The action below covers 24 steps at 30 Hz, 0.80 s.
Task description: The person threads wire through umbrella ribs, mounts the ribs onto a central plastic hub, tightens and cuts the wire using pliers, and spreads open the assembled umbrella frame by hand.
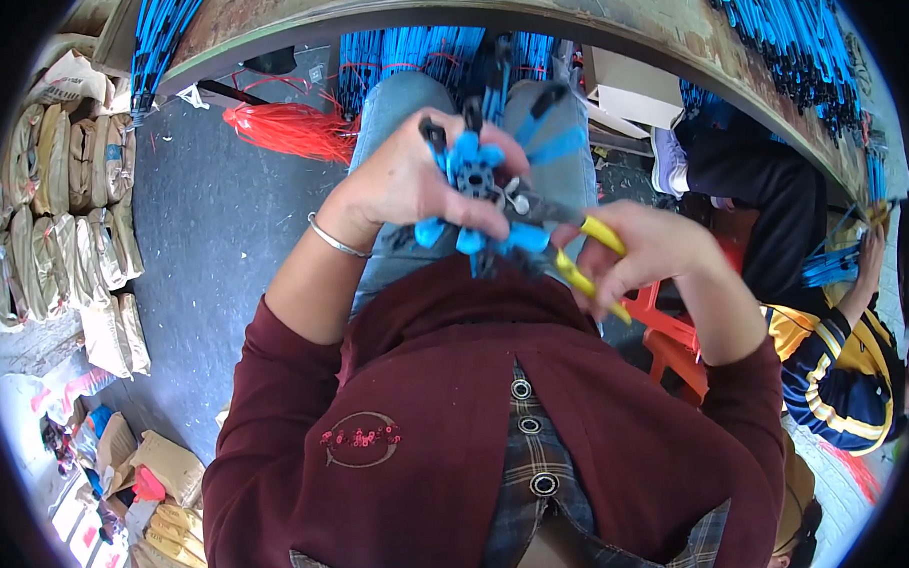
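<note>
My left hand (396, 176) is closed around a blue and black plastic part (474, 175) with a round black hub and several short arms spread about it. It is held above my lap, and some arms are blurred. In my right hand (658, 242) are pliers with yellow handles (577, 276), my fingers wrapped round the grips. The dark jaws (537, 209) reach the right side of the hub, beside a small light metal piece (517, 197). What exactly the jaws pinch is too blurred to tell.
Ahead runs a worn table edge (445, 12), with bundles of blue and black rods (791, 37) on it and below it. Red plastic strands (289, 130) hang at left. Wrapped packages (62, 238) are stacked far left. Another person (848, 370) works at right, near a cardboard box (636, 85).
</note>
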{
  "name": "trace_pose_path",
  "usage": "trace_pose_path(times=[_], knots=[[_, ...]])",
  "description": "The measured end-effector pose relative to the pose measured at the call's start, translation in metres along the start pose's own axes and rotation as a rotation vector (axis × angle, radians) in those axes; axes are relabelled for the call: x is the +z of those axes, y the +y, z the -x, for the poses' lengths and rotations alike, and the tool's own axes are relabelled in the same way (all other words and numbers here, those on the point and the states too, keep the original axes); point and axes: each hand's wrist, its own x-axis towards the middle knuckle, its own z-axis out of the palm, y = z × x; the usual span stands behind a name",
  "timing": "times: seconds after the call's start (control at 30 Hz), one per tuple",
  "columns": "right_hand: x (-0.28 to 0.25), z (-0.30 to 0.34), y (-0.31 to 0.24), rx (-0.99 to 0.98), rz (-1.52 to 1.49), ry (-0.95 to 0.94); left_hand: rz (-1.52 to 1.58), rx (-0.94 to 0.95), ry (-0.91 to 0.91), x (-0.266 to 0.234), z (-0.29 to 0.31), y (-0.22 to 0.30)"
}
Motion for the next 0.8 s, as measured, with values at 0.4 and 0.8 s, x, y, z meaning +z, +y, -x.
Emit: trace_pose_path(times=[0.4,0.8], knots=[[0.006,0.01,-0.003,-0.325,0.625,0.496,-0.056,-0.037,0.122,-0.007,0.003,0.003],[0.004,0.0,0.003,-0.497,0.911,0.794,-0.103,-0.094,0.058,-0.001,0.001,0.013]])
